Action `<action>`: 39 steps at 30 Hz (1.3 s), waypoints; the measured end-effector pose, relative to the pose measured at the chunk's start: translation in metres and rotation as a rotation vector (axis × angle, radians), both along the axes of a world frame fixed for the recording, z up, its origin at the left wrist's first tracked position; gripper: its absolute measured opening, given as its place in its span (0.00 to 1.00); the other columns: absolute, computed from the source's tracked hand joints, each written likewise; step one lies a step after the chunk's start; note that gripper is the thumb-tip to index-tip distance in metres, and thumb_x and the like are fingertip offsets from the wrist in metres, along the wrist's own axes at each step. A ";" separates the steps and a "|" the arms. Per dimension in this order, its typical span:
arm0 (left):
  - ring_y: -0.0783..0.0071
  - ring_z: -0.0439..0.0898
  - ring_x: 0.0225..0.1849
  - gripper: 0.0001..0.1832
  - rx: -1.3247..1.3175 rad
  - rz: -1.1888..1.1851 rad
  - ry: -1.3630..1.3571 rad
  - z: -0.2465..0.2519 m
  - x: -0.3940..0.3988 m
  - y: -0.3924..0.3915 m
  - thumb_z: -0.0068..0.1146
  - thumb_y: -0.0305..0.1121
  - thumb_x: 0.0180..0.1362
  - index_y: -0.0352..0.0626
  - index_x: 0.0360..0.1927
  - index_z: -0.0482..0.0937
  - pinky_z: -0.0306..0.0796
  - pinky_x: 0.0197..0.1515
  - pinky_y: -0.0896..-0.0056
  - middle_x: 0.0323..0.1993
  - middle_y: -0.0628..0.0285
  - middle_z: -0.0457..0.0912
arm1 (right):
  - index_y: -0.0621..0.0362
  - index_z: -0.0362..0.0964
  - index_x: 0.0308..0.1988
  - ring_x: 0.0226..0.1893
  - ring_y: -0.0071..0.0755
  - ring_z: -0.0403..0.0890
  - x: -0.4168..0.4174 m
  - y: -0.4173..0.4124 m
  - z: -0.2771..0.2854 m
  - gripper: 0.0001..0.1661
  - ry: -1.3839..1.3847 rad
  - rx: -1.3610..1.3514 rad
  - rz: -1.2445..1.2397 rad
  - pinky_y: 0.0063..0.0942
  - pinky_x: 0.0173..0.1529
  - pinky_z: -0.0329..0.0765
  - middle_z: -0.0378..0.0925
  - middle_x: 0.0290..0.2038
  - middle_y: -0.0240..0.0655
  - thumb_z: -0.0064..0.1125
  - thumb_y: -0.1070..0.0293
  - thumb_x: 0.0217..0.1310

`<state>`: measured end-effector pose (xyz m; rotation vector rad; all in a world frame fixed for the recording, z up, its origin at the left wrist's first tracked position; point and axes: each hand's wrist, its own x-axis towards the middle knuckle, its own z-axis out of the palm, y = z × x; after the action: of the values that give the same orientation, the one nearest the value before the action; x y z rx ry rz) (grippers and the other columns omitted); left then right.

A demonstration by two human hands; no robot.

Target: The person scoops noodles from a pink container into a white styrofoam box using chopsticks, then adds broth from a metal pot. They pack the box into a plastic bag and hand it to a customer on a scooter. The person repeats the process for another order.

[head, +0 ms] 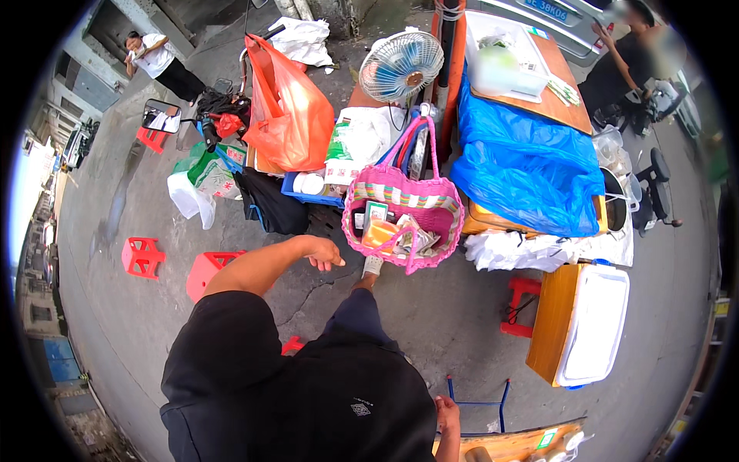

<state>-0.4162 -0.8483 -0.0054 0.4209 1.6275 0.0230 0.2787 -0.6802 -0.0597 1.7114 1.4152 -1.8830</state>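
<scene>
My left hand (324,253) hangs in the air just left of a pink woven basket (404,190), its fingers loosely curled. Inside the basket lie an orange packet (380,233), banknotes and small cards. Low in the view, my right hand (447,411) is down beside my black shirt, close to a wooden table (508,442) and a blue metal frame (476,402); its fingers are bent, and whether they hold anything is unclear. Beyond the basket stand an electric fan (402,66) and an orange-red plastic bag (288,110).
Red plastic stools (143,258) stand at the left. Blue plastic sheeting (525,173) drapes a stall to the right, with a white tub (502,52) above it. A yellow box with a white lid (594,326) sits nearer. Two people stand farther off, by a wall and a vehicle.
</scene>
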 end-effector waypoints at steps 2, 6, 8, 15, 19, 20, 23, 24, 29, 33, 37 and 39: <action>0.72 0.85 0.31 0.18 0.323 0.425 0.284 -0.018 -0.113 -0.034 0.59 0.45 0.67 0.40 0.46 0.84 0.78 0.34 0.67 0.31 0.63 0.86 | 0.64 0.76 0.54 0.30 0.22 0.79 -0.049 0.060 -0.016 0.17 -0.003 0.332 0.038 0.23 0.36 0.76 0.82 0.38 0.31 0.60 0.64 0.73; 0.46 0.86 0.48 0.16 0.589 0.700 1.206 -0.020 -0.340 -0.040 0.49 0.33 0.66 0.36 0.50 0.83 0.77 0.54 0.53 0.43 0.42 0.87 | 0.67 0.73 0.56 0.39 0.25 0.79 -0.257 0.172 0.053 0.18 0.145 0.751 -0.161 0.25 0.46 0.77 0.80 0.43 0.36 0.59 0.66 0.74; 0.46 0.85 0.51 0.20 0.644 0.743 1.454 -0.046 -0.442 -0.054 0.48 0.32 0.65 0.38 0.57 0.82 0.77 0.58 0.53 0.48 0.41 0.86 | 0.68 0.71 0.58 0.47 0.29 0.79 -0.385 0.210 0.092 0.20 0.285 0.885 -0.014 0.26 0.51 0.78 0.79 0.49 0.40 0.56 0.65 0.77; 0.47 0.85 0.55 0.24 0.376 1.414 0.970 -0.127 -0.598 -0.018 0.51 0.39 0.67 0.37 0.63 0.78 0.78 0.60 0.53 0.53 0.43 0.85 | 0.64 0.48 0.76 0.73 0.50 0.60 -0.711 0.170 0.165 0.41 0.552 1.009 0.299 0.43 0.76 0.55 0.57 0.74 0.54 0.44 0.48 0.81; 0.49 0.84 0.57 0.26 0.124 1.030 1.098 -0.164 -0.647 -0.033 0.55 0.50 0.67 0.38 0.57 0.83 0.79 0.58 0.51 0.55 0.43 0.85 | 0.69 0.48 0.74 0.72 0.52 0.62 -0.722 0.172 0.142 0.40 0.412 1.176 0.427 0.43 0.76 0.55 0.58 0.73 0.56 0.45 0.49 0.80; 0.49 0.84 0.58 0.27 0.103 1.068 1.068 -0.169 -0.652 -0.028 0.55 0.51 0.67 0.38 0.56 0.84 0.79 0.58 0.51 0.55 0.44 0.85 | 0.69 0.49 0.74 0.72 0.52 0.62 -0.719 0.172 0.144 0.40 0.364 1.194 0.473 0.43 0.75 0.57 0.59 0.73 0.56 0.45 0.50 0.81; 0.49 0.84 0.59 0.26 0.034 1.097 1.047 -0.181 -0.671 -0.028 0.52 0.51 0.69 0.40 0.56 0.84 0.78 0.59 0.51 0.56 0.45 0.84 | 0.68 0.49 0.74 0.71 0.51 0.64 -0.714 0.170 0.145 0.38 0.311 1.281 0.600 0.43 0.74 0.60 0.60 0.72 0.55 0.44 0.52 0.81; 0.48 0.83 0.60 0.25 0.006 1.119 1.060 -0.187 -0.674 -0.028 0.50 0.50 0.70 0.41 0.56 0.84 0.78 0.60 0.51 0.57 0.45 0.84 | 0.67 0.51 0.73 0.71 0.53 0.64 -0.713 0.172 0.143 0.36 0.306 1.394 0.728 0.44 0.74 0.60 0.60 0.72 0.56 0.43 0.52 0.82; 0.48 0.81 0.62 0.24 -0.047 1.106 1.104 -0.167 -0.674 -0.012 0.39 0.44 0.73 0.45 0.57 0.83 0.77 0.59 0.46 0.60 0.49 0.83 | 0.64 0.63 0.70 0.70 0.62 0.66 -0.722 0.171 0.150 0.31 0.275 1.744 1.072 0.52 0.74 0.59 0.64 0.71 0.57 0.37 0.53 0.82; 0.44 0.82 0.60 0.21 -0.017 0.946 1.313 -0.143 -0.660 -0.019 0.45 0.41 0.68 0.48 0.60 0.79 0.76 0.58 0.44 0.56 0.45 0.84 | 0.59 0.65 0.70 0.70 0.62 0.66 -0.721 0.180 0.154 0.29 0.026 1.986 1.503 0.55 0.73 0.58 0.66 0.71 0.55 0.39 0.55 0.81; 0.31 0.81 0.54 0.24 0.128 0.967 1.409 -0.103 -0.653 -0.032 0.51 0.40 0.62 0.36 0.57 0.73 0.73 0.59 0.39 0.51 0.31 0.82 | 0.66 0.55 0.71 0.67 0.58 0.66 -0.705 0.184 0.129 0.37 0.239 1.445 1.009 0.49 0.72 0.61 0.64 0.67 0.57 0.53 0.59 0.72; 0.29 0.80 0.55 0.25 0.252 0.912 1.498 -0.083 -0.657 -0.050 0.54 0.44 0.61 0.33 0.54 0.71 0.72 0.59 0.40 0.51 0.28 0.81 | 0.69 0.50 0.72 0.66 0.56 0.66 -0.698 0.181 0.119 0.44 0.513 0.959 0.405 0.46 0.71 0.62 0.63 0.65 0.57 0.60 0.61 0.68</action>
<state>-1.0737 -0.8981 -0.0888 -0.2957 3.1893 0.7581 -0.4188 -0.4990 0.0592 1.0273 2.9325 -1.5398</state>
